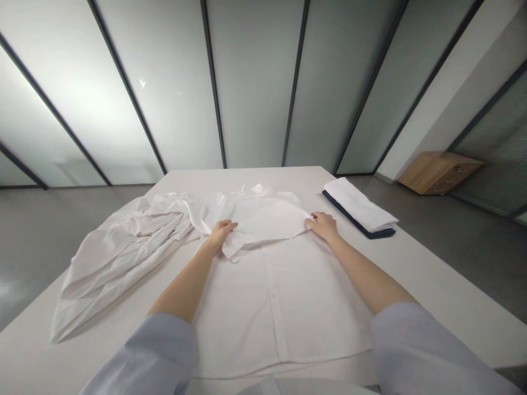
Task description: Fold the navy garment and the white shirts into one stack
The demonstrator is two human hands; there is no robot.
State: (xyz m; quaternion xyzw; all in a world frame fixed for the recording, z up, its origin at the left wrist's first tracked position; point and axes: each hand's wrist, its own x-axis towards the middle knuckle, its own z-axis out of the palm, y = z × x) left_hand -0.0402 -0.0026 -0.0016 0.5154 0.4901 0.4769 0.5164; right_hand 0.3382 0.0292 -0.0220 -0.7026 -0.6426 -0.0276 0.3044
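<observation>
Curled left hand (221, 233) closes on the fold of a white button-front shirt (272, 307); right hand (323, 226) sits partly open at the fold's edge — pinching or only pressing, I cannot tell.
Left to right on the white table (428, 274): crumpled white fabric (123, 258), the shirt's doubled-over upper part, then a folded white garment (358, 206) on navy cloth (343, 215) — level, well-spaced hands should keep that fold evenly taut.
</observation>
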